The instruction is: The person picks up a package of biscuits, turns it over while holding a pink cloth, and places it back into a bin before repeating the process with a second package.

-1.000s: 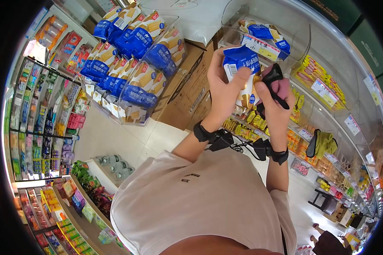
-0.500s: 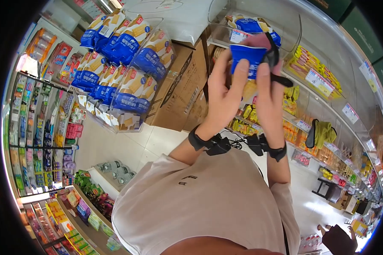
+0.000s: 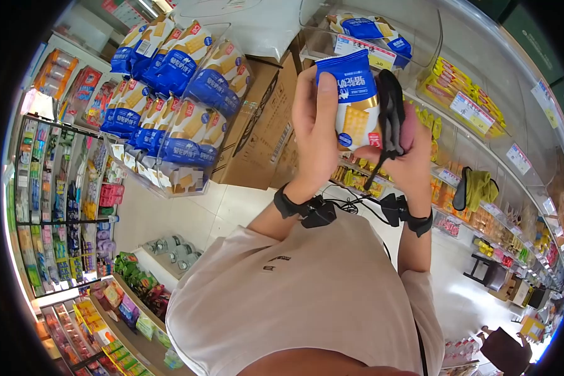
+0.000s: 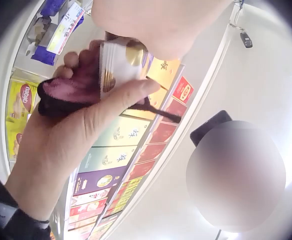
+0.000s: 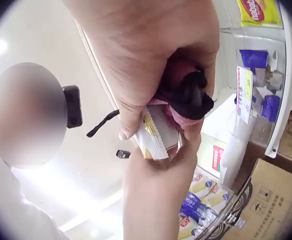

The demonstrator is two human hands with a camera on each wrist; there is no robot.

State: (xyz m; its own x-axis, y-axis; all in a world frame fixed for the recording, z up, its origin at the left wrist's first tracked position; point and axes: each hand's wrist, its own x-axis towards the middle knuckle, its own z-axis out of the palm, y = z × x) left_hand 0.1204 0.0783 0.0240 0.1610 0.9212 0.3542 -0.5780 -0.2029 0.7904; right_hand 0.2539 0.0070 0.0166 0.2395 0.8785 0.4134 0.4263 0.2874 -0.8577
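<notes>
In the head view my left hand (image 3: 316,125) grips the left side of a blue-and-white biscuit packet (image 3: 357,119), thumb over its printed front. My right hand (image 3: 417,156) holds a pink-and-black cloth item (image 3: 391,113) with a dangling strap, its thumb by the packet's lower corner. The left wrist view shows my left hand (image 4: 161,27) above the packet (image 4: 120,70), with the right thumb lying on it and the cloth (image 4: 76,90) bunched in the right palm. In the right wrist view my right hand (image 5: 151,55) curls round the cloth (image 5: 188,100) and touches the packet (image 5: 153,137).
A clear bin of similar packets (image 3: 194,125) stands at the left beside a cardboard box (image 3: 257,138). Shelves with yellow snack packs (image 3: 464,94) and a bin (image 3: 373,31) run along the right. Another person (image 3: 504,351) is at the lower right.
The packet has turned from its barcode side, through a tilt, to its printed front. Both hands have shifted their grip around it, and the black cloth now hangs beside it.
</notes>
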